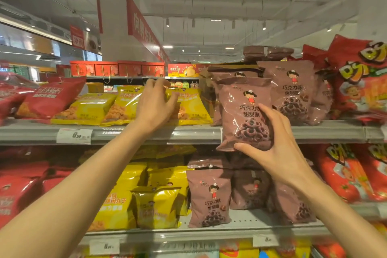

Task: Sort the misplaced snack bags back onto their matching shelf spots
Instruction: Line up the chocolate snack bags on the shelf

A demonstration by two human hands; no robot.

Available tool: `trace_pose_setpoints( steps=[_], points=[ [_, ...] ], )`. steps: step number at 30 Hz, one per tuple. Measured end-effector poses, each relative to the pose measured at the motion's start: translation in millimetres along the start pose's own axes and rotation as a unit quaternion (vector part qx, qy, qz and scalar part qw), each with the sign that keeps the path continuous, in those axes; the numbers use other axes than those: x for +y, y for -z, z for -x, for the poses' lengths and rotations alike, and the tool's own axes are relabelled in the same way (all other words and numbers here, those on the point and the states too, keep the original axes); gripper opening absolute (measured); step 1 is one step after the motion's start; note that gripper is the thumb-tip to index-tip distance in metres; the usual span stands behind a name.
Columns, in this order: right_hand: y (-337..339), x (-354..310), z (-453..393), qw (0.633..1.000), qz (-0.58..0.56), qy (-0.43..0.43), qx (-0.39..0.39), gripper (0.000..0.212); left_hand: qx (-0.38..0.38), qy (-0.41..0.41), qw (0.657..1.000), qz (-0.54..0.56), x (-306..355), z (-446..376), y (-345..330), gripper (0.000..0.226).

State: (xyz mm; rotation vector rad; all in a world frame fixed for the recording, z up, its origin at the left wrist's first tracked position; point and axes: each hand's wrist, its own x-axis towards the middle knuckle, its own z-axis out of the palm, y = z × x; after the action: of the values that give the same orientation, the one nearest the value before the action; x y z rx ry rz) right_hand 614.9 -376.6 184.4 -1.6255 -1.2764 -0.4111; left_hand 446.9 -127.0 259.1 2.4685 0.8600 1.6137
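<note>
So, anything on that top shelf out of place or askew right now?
Yes. Two dark brown packs lie flat on top of the upright brown bags, not shelved. The brown bag gripped by the right hand hangs over the shelf edge. The left hand reaches among yellow bags lying flat.

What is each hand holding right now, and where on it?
The right hand grips a brown snack bag at its lower right corner, thumb under the bottom edge. The left hand reaches over a yellow bag; whether it grips is unclear.
</note>
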Motion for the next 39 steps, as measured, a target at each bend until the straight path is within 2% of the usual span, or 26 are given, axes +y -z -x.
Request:
trace_pose_setpoints(
  steps=[2, 5, 9, 12, 15, 18, 19, 21, 23, 25, 27, 31, 33, 35, 37, 39],
  points=[
    [2.6, 2.3, 2.2, 1.0, -0.009, -0.005, -0.01, 0.099, -0.002, -0.008, 0.997, 0.074, 6.5, 21.9, 8.1, 0.03],
    [5.0, 7.5, 14.2, 0.999, -0.022, -0.011, -0.025, 0.098, -0.056, 0.026, 0.977, 0.205, 17.3, 66.8, 9.8, 0.016],
    [5.8, 16.1, 42.5, 0.998, -0.034, -0.006, -0.052, 0.097, -0.161, 0.086, 0.928, 0.324, 33.0, 128.4, -10.2, 0.008],
    [0.8, 30.6, 70.8, 0.996, -0.019, -0.007, -0.082, 0.099, -0.206, 0.123, 0.896, 0.373, 44.5, 172.0, -33.8, 0.022],
    [-7.0, 53.0, 101.8, 0.992, -0.006, -0.024, -0.126, 0.101, -0.218, 0.18, 0.869, 0.406, 55.4, 210.1, -57.0, 0.041],
    [-10.9, 78.8, 129.0, 0.982, -0.027, -0.065, -0.177, 0.1, -0.237, 0.235, 0.841, 0.426, 64.7, 242.6, -81.4, 0.024],
    [-11.4, 86.4, 135.4, 0.977, -0.04, -0.081, -0.192, 0.096, -0.238, 0.246, 0.836, 0.428, 68.0, 250.6, -88.4, 0.027],
    [-13.9, 99.6, 143.6, 0.975, -0.068, -0.1, -0.184, 0.078, -0.233, 0.254, 0.841, 0.418, 69.9, 263.2, -103.5, 0.03],
    [-17.1, 111.0, 146.8, 0.98, -0.099, -0.114, -0.13, 0.057, -0.231, 0.264, 0.837, 0.419, 74.5, 267.5, -112.5, 0.033],
    [-20.5, 120.7, 147.5, 0.968, -0.163, -0.165, -0.099, 0.046, -0.233, 0.256, 0.845, 0.408, 76.6, 269.7, -122.7, 0.033],
    [-26.3, 131.5, 145.7, 0.95, -0.211, -0.211, -0.088, 0.043, -0.235, 0.244, 0.852, 0.398, 77.9, 269.1, -130.6, 0.034],
    [-40.4, 145.4, 134.7, 0.942, -0.226, -0.243, -0.049, 0.041, -0.238, 0.217, 0.879, 0.35, 69.8, 265.8, -144.5, 0.043],
    [-46.1, 149.9, 129.5, 0.947, -0.21, -0.242, -0.03, 0.04, -0.197, 0.197, 0.916, 0.287, 62.3, 268.1, -145.6, 0.037],
    [-50.7, 155.2, 125.0, 0.954, -0.187, -0.234, -0.005, 0.04, -0.122, 0.182, 0.952, 0.216, 49.9, 274.2, -143.7, 0.03],
    [-56.8, 157.3, 122.5, 0.96, -0.167, -0.223, 0.009, 0.04, -0.068, 0.193, 0.963, 0.176, 36.3, 282.1, -141.5, 0.033],
    [-64.8, 156.9, 122.8, 0.966, -0.143, -0.218, 0.004, 0.04, -0.061, 0.208, 0.965, 0.15, 24.8, 288.4, -143.7, 0.049]
  ],
)
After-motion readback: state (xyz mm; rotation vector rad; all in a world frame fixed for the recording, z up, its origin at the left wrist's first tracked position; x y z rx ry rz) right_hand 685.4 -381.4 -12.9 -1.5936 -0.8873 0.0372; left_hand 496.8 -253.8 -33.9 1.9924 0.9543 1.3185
